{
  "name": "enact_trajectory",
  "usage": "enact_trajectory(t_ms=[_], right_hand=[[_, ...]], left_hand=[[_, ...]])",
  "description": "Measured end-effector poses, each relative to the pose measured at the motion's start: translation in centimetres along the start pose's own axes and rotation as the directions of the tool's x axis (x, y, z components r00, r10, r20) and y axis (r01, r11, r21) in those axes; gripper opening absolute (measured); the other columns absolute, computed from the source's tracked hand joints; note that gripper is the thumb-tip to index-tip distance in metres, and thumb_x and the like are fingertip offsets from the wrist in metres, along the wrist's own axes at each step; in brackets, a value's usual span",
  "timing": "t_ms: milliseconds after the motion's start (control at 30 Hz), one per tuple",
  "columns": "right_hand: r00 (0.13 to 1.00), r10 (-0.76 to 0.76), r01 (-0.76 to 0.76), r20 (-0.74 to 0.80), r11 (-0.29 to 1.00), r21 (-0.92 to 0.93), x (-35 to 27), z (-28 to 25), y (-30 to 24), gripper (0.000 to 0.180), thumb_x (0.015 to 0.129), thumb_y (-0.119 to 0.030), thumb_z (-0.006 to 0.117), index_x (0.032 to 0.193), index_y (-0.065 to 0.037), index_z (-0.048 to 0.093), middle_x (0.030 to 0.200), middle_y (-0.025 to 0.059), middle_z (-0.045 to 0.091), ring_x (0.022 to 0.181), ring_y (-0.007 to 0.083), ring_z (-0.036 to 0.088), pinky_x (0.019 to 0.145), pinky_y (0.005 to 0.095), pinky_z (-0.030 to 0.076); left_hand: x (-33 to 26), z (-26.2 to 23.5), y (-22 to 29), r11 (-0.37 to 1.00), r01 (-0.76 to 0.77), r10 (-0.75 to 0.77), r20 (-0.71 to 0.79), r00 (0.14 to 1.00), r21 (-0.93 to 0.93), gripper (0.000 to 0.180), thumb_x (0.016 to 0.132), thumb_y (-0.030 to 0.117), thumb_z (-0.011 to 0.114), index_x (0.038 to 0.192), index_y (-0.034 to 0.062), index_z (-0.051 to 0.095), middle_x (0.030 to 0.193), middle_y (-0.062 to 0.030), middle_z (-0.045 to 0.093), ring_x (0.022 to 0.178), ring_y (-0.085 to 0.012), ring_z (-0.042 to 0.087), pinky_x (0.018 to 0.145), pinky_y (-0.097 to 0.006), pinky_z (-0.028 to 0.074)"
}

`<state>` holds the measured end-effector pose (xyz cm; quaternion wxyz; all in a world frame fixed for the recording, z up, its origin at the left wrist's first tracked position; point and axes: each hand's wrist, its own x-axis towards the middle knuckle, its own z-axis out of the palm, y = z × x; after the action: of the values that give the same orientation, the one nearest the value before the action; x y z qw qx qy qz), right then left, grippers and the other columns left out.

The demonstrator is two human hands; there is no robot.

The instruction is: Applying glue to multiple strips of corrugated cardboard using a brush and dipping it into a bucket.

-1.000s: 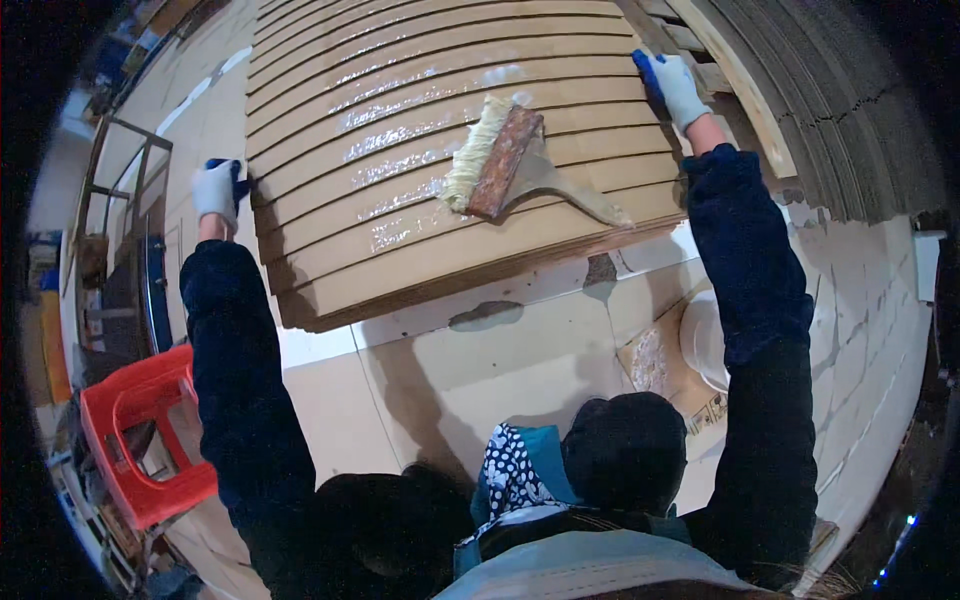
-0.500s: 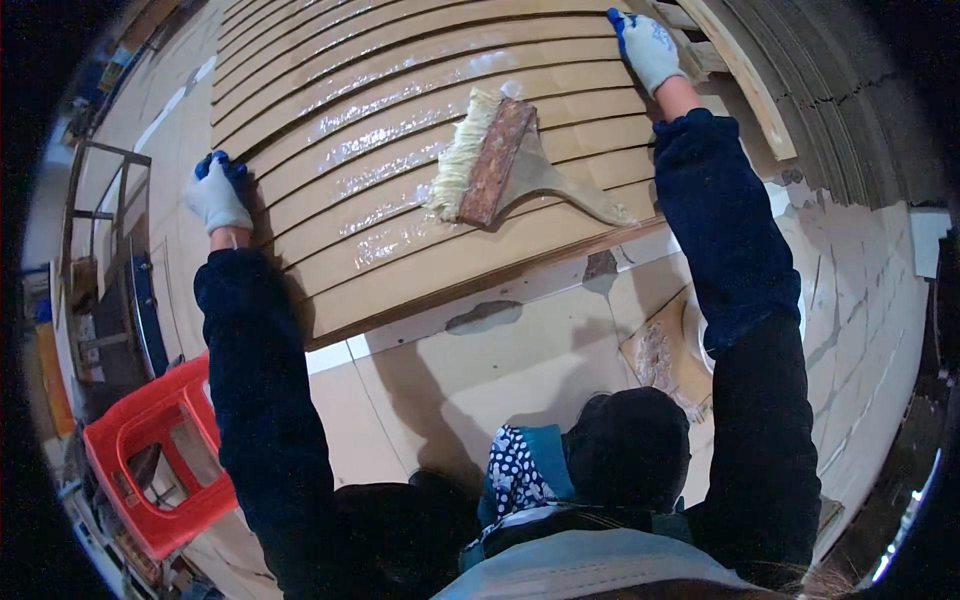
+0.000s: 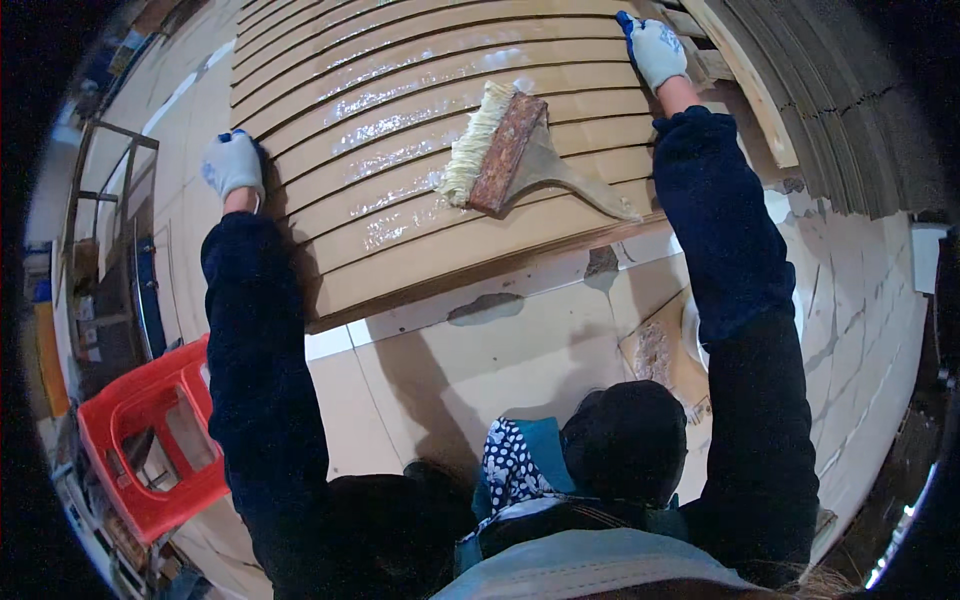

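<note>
A stack of overlapping brown cardboard sheets (image 3: 345, 285) lies before me, fanned so that only a strip of each shows, with wet, shiny streaks over the strips. My left hand (image 3: 235, 168), in a white and blue glove, is closed at the stack's left edge, its fingertips partly hidden. At the far right edge, my right hand (image 3: 656, 52) is closed on the cardboard, gloved the same way. Between the hands, a wide brush (image 3: 508, 155) rests on the sheets. Its pale bristles point left and its handle points toward the near right edge.
A red plastic stool (image 3: 150, 440) stands on the floor at the lower left. Behind it is a metal frame (image 3: 110, 200). Grey stacked cardboard (image 3: 830, 90) and a wooden slat (image 3: 745, 85) lie at the far right. A white round container (image 3: 694, 330) is partly behind my right arm.
My left hand has moved slightly away from me and to the right, its grip turning. The sheets' left side and the brush have shifted slightly right. My right hand has barely moved.
</note>
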<state>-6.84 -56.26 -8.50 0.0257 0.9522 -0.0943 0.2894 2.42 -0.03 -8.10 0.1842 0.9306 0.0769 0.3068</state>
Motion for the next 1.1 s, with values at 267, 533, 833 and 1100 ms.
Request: enact_trajectory(t_ms=[267, 533, 833, 1100], right_hand=[[0.994, 0.107, -0.089, -0.001, 0.831, 0.55, -9.0, -10.8, -7.6, 0.047, 0.084, -0.041, 0.053, 0.113, -0.003, 0.054, 0.1, 0.0211, 0.056, 0.092, 0.0357, 0.053, 0.079, 0.0393, 0.042], [0.94, -0.256, 0.189, 0.224, 0.941, 0.28, -19.6, -18.7, -11.1, 0.043, 0.079, -0.018, 0.062, 0.118, -0.003, 0.051, 0.12, 0.0154, 0.051, 0.101, 0.0289, 0.053, 0.087, 0.0364, 0.042], [0.895, -0.088, -0.446, 0.437, -0.2, 0.872, -13.4, -22.6, -17.9, 0.029, 0.077, -0.014, 0.066, 0.103, -0.003, 0.061, 0.117, 0.0092, 0.055, 0.096, 0.0168, 0.056, 0.074, 0.0274, 0.049], [0.943, -0.252, -0.113, 0.216, 0.367, 0.923, -4.8, -17.3, -19.0, 0.02, 0.084, -0.02, 0.062, 0.097, -0.005, 0.065, 0.084, 0.0027, 0.064, 0.068, 0.0082, 0.059, 0.052, 0.022, 0.047]], left_hand=[[-0.8, -4.6, -3.2, 0.996, 0.047, -0.032, 0.193, 0.981, -0.074, 0.039, 0.078, 0.034, 0.055, 0.096, 0.0, 0.06, 0.082, -0.02, 0.062, 0.076, -0.0355, 0.059, 0.067, -0.042, 0.044], [-4.9, -6.0, -0.9, 0.974, -0.225, 0.228, 0.103, 0.968, -0.038, 0.064, 0.084, 0.048, 0.05, 0.127, 0.0016, 0.041, 0.098, -0.0204, 0.059, 0.085, -0.0348, 0.058, 0.074, -0.042, 0.045], [-6.2, -6.7, -0.6, 0.981, -0.193, 0.192, 0.102, 0.976, -0.007, 0.061, 0.084, 0.045, 0.05, 0.125, 0.0005, 0.043, 0.096, -0.019, 0.06, 0.086, -0.0338, 0.059, 0.074, -0.042, 0.045], [-6.0, -7.1, -1.1, 0.983, -0.18, 0.181, 0.111, 0.977, -0.026, 0.059, 0.084, 0.044, 0.052, 0.122, -0.0005, 0.046, 0.096, -0.0197, 0.06, 0.085, -0.0337, 0.059, 0.073, -0.04, 0.046]])
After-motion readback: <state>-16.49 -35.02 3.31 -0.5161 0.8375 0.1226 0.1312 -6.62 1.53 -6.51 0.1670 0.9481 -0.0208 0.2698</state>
